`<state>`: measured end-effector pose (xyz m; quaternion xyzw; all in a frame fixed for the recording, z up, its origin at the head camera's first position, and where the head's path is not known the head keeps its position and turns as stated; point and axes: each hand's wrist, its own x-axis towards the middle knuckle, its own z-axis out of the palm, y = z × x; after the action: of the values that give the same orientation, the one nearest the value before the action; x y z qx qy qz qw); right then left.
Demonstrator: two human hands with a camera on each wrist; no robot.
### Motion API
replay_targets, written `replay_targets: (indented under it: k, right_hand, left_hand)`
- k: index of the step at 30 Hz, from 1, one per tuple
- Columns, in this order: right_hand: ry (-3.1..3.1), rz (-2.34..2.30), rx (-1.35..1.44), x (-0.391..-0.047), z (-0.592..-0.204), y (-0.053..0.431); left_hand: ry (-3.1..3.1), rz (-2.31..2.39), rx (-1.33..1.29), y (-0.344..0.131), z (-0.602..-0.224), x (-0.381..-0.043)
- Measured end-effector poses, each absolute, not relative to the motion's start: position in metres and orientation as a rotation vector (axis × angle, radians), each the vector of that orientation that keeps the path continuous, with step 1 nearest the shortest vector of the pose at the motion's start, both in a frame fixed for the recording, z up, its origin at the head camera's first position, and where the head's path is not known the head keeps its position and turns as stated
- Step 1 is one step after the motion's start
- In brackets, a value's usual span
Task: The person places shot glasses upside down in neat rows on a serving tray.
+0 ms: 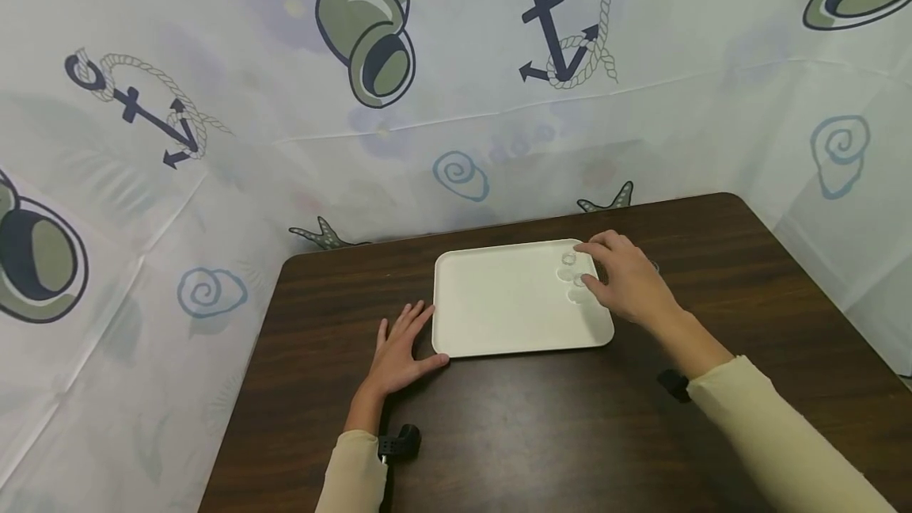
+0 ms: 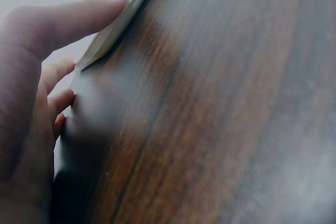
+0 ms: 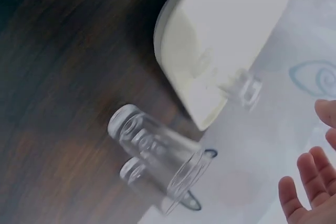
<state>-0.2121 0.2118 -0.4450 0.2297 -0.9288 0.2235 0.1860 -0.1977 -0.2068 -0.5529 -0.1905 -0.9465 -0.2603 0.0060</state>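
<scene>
At the right end of a cream tray point(image 1: 513, 299) stand clear drinking glasses point(image 1: 568, 259), beside the fingers of my right hand point(image 1: 627, 279). The thumb and fingers of that hand are apart. In the right wrist view the right hand point(image 3: 317, 182) looks relaxed, with visible space between it and a glass point(image 3: 247, 90) on the tray. My left hand point(image 1: 397, 359) spreads its fingers at the tray's near left corner. Its thumb point(image 2: 79, 22) touches the tray's rim in the left wrist view.
Two taller-looking clear glasses point(image 3: 157, 148) stand on the dark wooden table point(image 3: 68, 77) just beyond the tray's right end. In the head view my right hand mostly hides them. Behind the table hangs a cloth point(image 1: 456, 117) printed with anchors and shells.
</scene>
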Motion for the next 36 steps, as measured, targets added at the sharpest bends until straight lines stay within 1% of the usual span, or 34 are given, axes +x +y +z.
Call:
replay_targets:
  k: [10,20,29,36]
  right_hand:
    - [-2.574,0.852,0.368,-0.195,-0.441,0.253]
    - [-2.574,0.958,0.045,-0.181,-0.461,0.288]
    - [-2.698,0.994,-0.037,-0.170,-0.491,0.300]
    - [-2.857,1.072,-0.004,-0.169,-0.507,0.300]
  left_hand:
    - [-2.973,-0.810,-0.588,-0.208,-0.553,-0.199]
    - [-2.973,-0.824,-0.591,-0.207,-0.553,-0.198]
    - [-2.950,-0.831,-0.604,-0.207,-0.552,-0.197]
    - [-2.954,-0.807,-0.602,-0.206,-0.554,-0.198]
